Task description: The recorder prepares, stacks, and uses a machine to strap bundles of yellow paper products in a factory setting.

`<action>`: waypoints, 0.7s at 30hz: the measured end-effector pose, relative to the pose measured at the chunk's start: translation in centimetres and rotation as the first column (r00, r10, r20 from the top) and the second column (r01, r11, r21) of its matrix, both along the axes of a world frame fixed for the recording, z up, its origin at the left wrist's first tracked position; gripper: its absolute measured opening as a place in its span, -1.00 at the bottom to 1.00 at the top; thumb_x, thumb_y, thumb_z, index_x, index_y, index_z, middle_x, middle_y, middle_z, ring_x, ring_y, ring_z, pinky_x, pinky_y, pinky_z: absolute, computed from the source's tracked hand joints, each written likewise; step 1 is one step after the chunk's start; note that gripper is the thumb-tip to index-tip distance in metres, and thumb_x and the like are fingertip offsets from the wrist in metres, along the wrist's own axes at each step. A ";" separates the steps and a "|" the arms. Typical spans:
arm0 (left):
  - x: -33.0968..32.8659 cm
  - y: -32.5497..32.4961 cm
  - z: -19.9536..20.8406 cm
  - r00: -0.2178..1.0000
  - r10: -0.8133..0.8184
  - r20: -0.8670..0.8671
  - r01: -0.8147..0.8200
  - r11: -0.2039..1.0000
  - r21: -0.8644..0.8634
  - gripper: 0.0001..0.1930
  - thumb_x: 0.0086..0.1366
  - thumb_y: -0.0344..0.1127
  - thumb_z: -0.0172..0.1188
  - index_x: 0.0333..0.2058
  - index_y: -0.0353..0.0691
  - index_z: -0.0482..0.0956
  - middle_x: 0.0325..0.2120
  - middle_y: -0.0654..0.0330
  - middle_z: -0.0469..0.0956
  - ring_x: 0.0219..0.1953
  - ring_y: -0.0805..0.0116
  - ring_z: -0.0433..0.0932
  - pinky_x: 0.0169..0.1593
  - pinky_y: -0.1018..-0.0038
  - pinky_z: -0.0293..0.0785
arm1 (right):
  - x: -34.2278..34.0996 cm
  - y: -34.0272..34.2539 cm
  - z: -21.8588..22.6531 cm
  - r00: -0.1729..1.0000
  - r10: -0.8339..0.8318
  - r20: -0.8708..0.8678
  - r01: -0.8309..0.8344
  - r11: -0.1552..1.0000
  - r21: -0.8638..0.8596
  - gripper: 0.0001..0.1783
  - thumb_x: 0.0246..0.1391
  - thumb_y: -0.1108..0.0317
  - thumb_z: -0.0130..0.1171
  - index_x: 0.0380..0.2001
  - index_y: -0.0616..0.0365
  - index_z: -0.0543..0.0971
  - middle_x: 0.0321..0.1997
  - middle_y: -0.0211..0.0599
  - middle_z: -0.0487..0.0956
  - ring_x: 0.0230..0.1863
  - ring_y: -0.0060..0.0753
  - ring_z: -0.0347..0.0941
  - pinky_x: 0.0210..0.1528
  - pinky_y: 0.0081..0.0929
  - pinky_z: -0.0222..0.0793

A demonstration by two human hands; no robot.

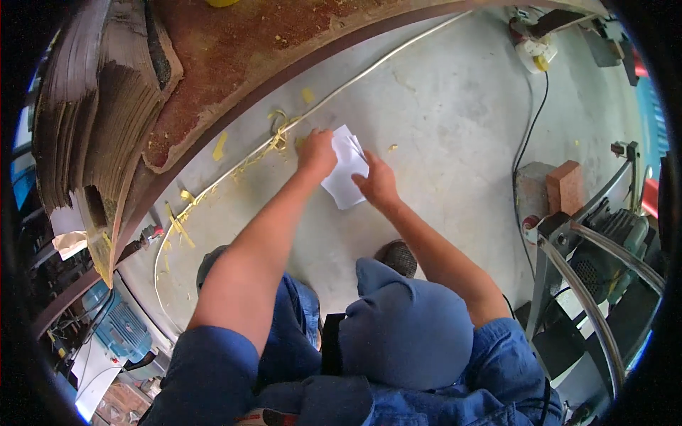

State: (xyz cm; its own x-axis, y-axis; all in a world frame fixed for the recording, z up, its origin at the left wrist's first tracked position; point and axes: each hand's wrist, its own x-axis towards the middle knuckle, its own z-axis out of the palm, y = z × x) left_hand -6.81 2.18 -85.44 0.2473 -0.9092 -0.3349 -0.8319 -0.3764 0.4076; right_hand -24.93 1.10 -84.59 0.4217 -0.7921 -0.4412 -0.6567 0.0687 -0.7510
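Note:
White paper sheets (346,174), slightly creased and overlapping at the top, are held between my two hands over the grey floor. My left hand (317,152) is closed at the upper left edge, its fingers curled and partly hidden. On the right edge, my right hand (379,183) pinches the sheets, with the thumb lying across their face and the other fingers mostly out of sight. Beyond my left hand, yellow strips (275,135) lie tangled around a pale cable (355,77) that runs along the floor.
A worn brown tabletop (234,50) curves across the upper left, with a thick layered stack (99,106) at its end. Below it sits a blue motor (119,323). At right are a red brick (564,186), a black cord (523,149) and a metal-framed machine (597,284).

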 end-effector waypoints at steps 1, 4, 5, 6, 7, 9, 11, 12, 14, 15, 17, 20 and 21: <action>-0.7 0.0 0.0 1.000 0.016 0.019 -0.016 1.000 -0.002 -0.76 0.02 -0.47 0.21 -0.28 -0.30 0.47 -0.24 -0.09 0.51 -0.12 -0.15 0.49 -0.01 0.10 0.43 | -0.3 0.9 -0.1 1.000 0.001 -0.010 -0.002 0.998 -0.067 -0.34 -0.12 0.43 0.32 0.13 0.19 0.40 -0.01 0.03 0.55 -0.01 0.17 0.47 0.01 -0.13 0.43; -1.1 -0.7 -0.1 0.998 0.039 0.046 -0.041 0.998 0.043 -0.69 0.02 -0.49 0.21 -0.20 -0.32 0.46 -0.18 -0.12 0.49 -0.11 -0.18 0.49 0.01 0.08 0.42 | -0.1 1.4 -0.9 1.000 -0.020 -0.016 0.017 0.991 -0.132 -0.32 -0.11 0.50 0.28 0.15 0.16 0.34 0.07 0.00 0.49 0.05 0.13 0.43 0.04 -0.13 0.42; -1.3 -1.0 -0.1 0.995 0.090 0.040 -0.093 0.993 0.078 -0.65 0.01 -0.46 0.23 -0.16 -0.31 0.45 -0.17 -0.11 0.50 -0.10 -0.16 0.49 0.02 0.10 0.43 | -0.1 1.4 -1.1 0.999 -0.037 -0.013 0.035 0.991 -0.130 -0.32 -0.11 0.53 0.25 0.15 0.16 0.32 0.09 -0.02 0.47 0.08 0.12 0.41 0.05 -0.12 0.41; -1.4 -1.2 -0.1 0.990 0.140 0.034 -0.143 0.983 0.113 -0.60 0.00 -0.44 0.26 -0.12 -0.30 0.45 -0.16 -0.10 0.51 -0.09 -0.13 0.50 0.03 0.13 0.43 | -0.1 1.4 -1.2 0.999 -0.041 -0.015 0.039 0.991 -0.130 -0.32 -0.11 0.53 0.25 0.15 0.16 0.32 0.09 -0.02 0.47 0.08 0.12 0.41 0.05 -0.12 0.41; -1.0 -1.2 -0.1 0.989 0.140 0.040 -0.144 0.983 0.114 -0.60 0.00 -0.44 0.26 -0.12 -0.30 0.45 -0.16 -0.10 0.51 -0.09 -0.13 0.50 0.03 0.13 0.43 | 0.1 1.4 -1.1 1.000 -0.023 -0.001 0.023 0.989 -0.147 -0.35 -0.11 0.54 0.24 0.13 0.17 0.33 0.06 -0.01 0.48 0.06 0.12 0.42 0.04 -0.12 0.41; -0.2 -1.0 -0.2 0.967 0.241 -0.078 -0.227 0.961 0.159 -0.49 -0.04 -0.37 0.31 -0.06 -0.30 0.44 -0.12 -0.11 0.52 -0.04 -0.08 0.51 0.05 0.18 0.44 | 0.6 1.5 -0.9 1.000 -0.004 0.016 0.006 0.987 -0.163 -0.38 -0.11 0.55 0.23 0.11 0.19 0.35 0.03 0.00 0.49 0.05 0.13 0.42 0.04 -0.13 0.41; -1.3 -1.2 0.1 0.959 0.273 -0.075 -0.262 0.956 0.130 -0.55 -0.07 -0.37 0.30 -0.14 -0.34 0.46 -0.14 -0.16 0.53 -0.05 -0.12 0.53 0.04 0.18 0.47 | 0.3 1.6 -1.0 1.000 -0.023 0.006 0.024 0.987 -0.159 -0.42 -0.12 0.56 0.22 0.07 0.21 0.36 0.00 0.00 0.48 0.02 0.14 0.42 0.03 -0.12 0.41; -1.9 -1.4 0.3 0.949 0.308 -0.067 -0.301 0.948 0.100 -0.60 -0.09 -0.38 0.28 -0.21 -0.38 0.48 -0.15 -0.22 0.54 -0.06 -0.15 0.54 0.02 0.17 0.50 | 0.1 1.5 -1.0 1.000 -0.025 0.000 0.025 0.987 -0.160 -0.42 -0.12 0.56 0.22 0.07 0.21 0.36 0.00 0.00 0.48 0.02 0.14 0.42 0.03 -0.12 0.41; -1.6 -1.7 0.4 0.938 0.335 -0.087 -0.323 0.937 0.131 -0.58 -0.10 -0.36 0.29 -0.21 -0.38 0.48 -0.14 -0.21 0.53 -0.04 -0.14 0.53 0.03 0.18 0.49 | 0.3 1.5 -1.1 0.999 -0.038 0.026 0.042 0.982 -0.185 -0.43 -0.11 0.57 0.20 0.05 0.21 0.37 0.00 0.01 0.48 0.02 0.15 0.42 0.02 -0.12 0.41; -1.5 -1.9 0.5 0.926 0.363 -0.107 -0.343 0.925 0.163 -0.56 -0.10 -0.34 0.30 -0.20 -0.38 0.49 -0.12 -0.21 0.53 -0.02 -0.14 0.52 0.05 0.18 0.48 | 0.3 1.5 -1.1 0.999 -0.037 0.026 0.041 0.982 -0.186 -0.43 -0.11 0.57 0.20 0.05 0.21 0.37 0.00 0.01 0.48 0.02 0.15 0.42 0.02 -0.12 0.41; -0.9 -2.3 0.4 0.935 0.345 -0.082 -0.321 0.921 0.223 -0.56 -0.10 -0.33 0.30 -0.19 -0.37 0.49 -0.11 -0.19 0.52 -0.01 -0.12 0.50 0.06 0.19 0.48 | 0.6 1.4 -1.1 0.999 -0.038 0.018 0.040 0.984 -0.174 -0.43 -0.11 0.57 0.19 0.06 0.22 0.37 -0.01 0.02 0.48 0.03 0.16 0.42 0.03 -0.12 0.41; -0.9 -1.9 0.1 0.958 0.288 -0.004 -0.279 0.929 0.243 -0.44 -0.12 -0.27 0.33 -0.08 -0.34 0.47 -0.08 -0.14 0.50 0.02 -0.08 0.48 0.09 0.19 0.44 | 0.8 1.6 -0.8 0.999 -0.035 0.006 0.035 0.987 -0.158 -0.44 -0.11 0.57 0.18 0.05 0.21 0.37 0.00 0.03 0.48 0.02 0.16 0.42 0.02 -0.11 0.42; -1.0 -1.6 0.0 0.967 0.251 0.052 -0.256 0.945 0.202 -0.34 -0.13 -0.22 0.35 0.02 -0.31 0.44 -0.06 -0.10 0.49 0.03 -0.06 0.46 0.12 0.19 0.41 | 1.0 1.6 -0.7 0.999 -0.034 0.009 0.035 0.987 -0.158 -0.44 -0.11 0.57 0.18 0.05 0.21 0.37 0.00 0.03 0.48 0.02 0.16 0.42 0.02 -0.11 0.42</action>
